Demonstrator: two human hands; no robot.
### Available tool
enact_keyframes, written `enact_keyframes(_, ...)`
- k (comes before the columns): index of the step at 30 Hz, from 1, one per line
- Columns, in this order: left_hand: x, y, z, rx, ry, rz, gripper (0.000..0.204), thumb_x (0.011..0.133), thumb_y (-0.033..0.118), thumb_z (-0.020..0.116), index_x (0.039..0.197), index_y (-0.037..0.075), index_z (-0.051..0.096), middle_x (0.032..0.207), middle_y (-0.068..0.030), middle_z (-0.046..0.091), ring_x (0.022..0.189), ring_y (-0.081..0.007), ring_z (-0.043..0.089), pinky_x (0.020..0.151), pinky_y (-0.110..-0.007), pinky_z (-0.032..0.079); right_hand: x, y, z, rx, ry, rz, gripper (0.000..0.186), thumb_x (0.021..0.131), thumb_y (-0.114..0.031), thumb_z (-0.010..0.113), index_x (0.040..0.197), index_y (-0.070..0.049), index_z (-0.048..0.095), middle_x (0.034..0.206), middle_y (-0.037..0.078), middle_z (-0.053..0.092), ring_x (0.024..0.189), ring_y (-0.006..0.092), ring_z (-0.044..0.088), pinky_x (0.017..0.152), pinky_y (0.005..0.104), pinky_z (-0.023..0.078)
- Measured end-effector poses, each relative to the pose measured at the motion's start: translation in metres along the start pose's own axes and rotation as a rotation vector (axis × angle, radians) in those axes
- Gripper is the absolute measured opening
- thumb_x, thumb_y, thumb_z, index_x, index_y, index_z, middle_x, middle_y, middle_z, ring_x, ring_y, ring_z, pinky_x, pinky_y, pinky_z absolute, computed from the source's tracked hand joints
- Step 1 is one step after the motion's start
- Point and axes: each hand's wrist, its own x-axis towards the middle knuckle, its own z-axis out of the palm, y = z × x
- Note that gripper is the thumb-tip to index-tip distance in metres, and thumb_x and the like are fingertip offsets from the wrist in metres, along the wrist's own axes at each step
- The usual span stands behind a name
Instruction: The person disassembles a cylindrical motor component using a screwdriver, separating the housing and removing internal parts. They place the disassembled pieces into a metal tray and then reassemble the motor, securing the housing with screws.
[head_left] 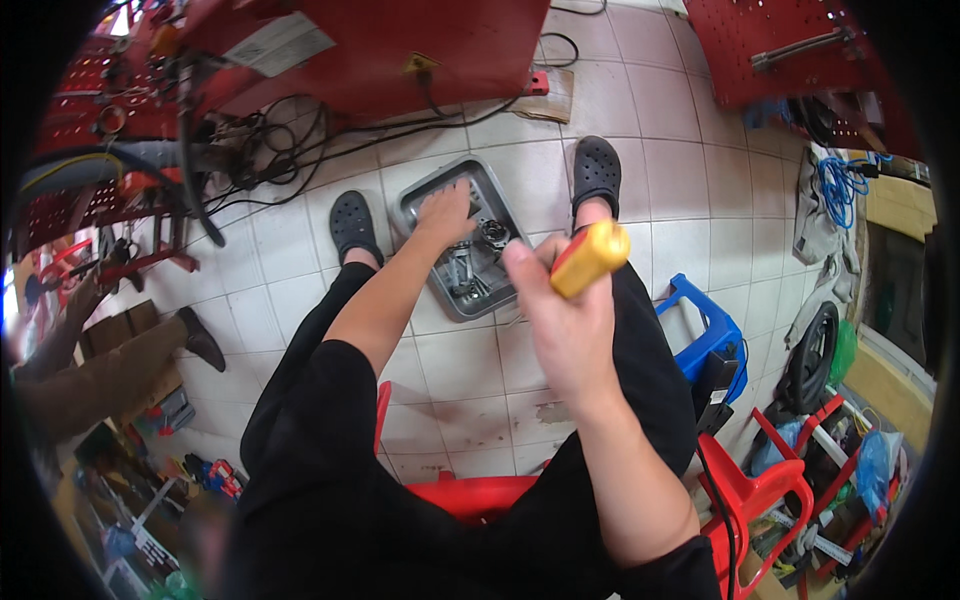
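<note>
1. Grey rectangular tray [489,180], open-topped, flat on the floor [455,362], its far end angled leftward.
2. Round metal part [493,234] (dark-centred), inside, near the tray's right edge.
3. Silvery metal parts [463,272], clustered toward the near edge.
4. Yellow-and-red object [592,258], held aloft, tilted.

one tray [486,186]; one yellow handle [591,258]; two dark clogs [353,224]

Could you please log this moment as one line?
left hand: in grey tray, grasp unclear | right hand: holding yellow-and-red object | metal parts: in tray | tray: on tiled floor
</note>
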Motion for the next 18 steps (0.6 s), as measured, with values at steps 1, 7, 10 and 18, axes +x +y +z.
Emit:
enact_keyframes(1, -0.012, 0.014, -0.020, -0.158, 0.010, -0.047, 0.045, 0.074, 0.023, 0.064, 0.108, 0.001, 0.046, 0.103, -0.0205, 0.058, 0.100, -0.0316, 0.058, 0.084, -0.040, 0.045, -0.001, 0.003, -0.001, 0.018, 0.028, -0.008, 0.022, 0.087, -0.019, 0.061, 0.074, -0.008, 0.048, 0.058, -0.006, 0.039, 0.051, 0.0021, 0.036, 0.046, 0.0196, 0.028)
enact_keyframes(7, -0.119, 0.032, -0.110, -1.500, 0.154, -0.289, 0.038, 0.077, 0.025, 0.060, 0.104, 0.000, 0.049, 0.092, -0.0145, 0.061, 0.084, -0.0258, 0.062, 0.077, -0.037, 0.051, -0.007, -0.002, 0.003, 0.063, -0.065, -0.169, 0.026, 0.091, -0.032, 0.055, 0.082, -0.009, 0.047, 0.057, -0.007, 0.035, 0.044, 0.0021, 0.032, 0.040, 0.0197, 0.027)
enact_keyframes(10, -0.210, 0.076, -0.192, -2.071, 0.007, -0.401, 0.029, 0.081, 0.029, 0.054, 0.096, 0.005, 0.053, 0.086, -0.0109, 0.062, 0.078, -0.0262, 0.063, 0.073, -0.040, 0.052, -0.011, -0.007, -0.001, 0.159, -0.073, -0.203, 0.032, 0.092, -0.039, 0.050, 0.082, -0.009, 0.047, 0.058, -0.007, 0.033, 0.043, 0.0031, 0.031, 0.039, 0.0195, 0.027)
enact_keyframes(18, -0.338, 0.086, -0.183, -2.228, -0.021, -0.337, 0.037, 0.092, 0.038, 0.033, 0.102, 0.009, 0.055, 0.103, -0.0123, 0.063, 0.093, -0.0293, 0.060, 0.083, -0.050, 0.046, -0.052, -0.018, 0.010, -0.263, -0.153, -0.431, 0.036, 0.087, -0.038, 0.059, 0.080, -0.003, 0.056, 0.061, 0.002, 0.049, 0.052, 0.0116, 0.049, 0.052, 0.0258, 0.039)
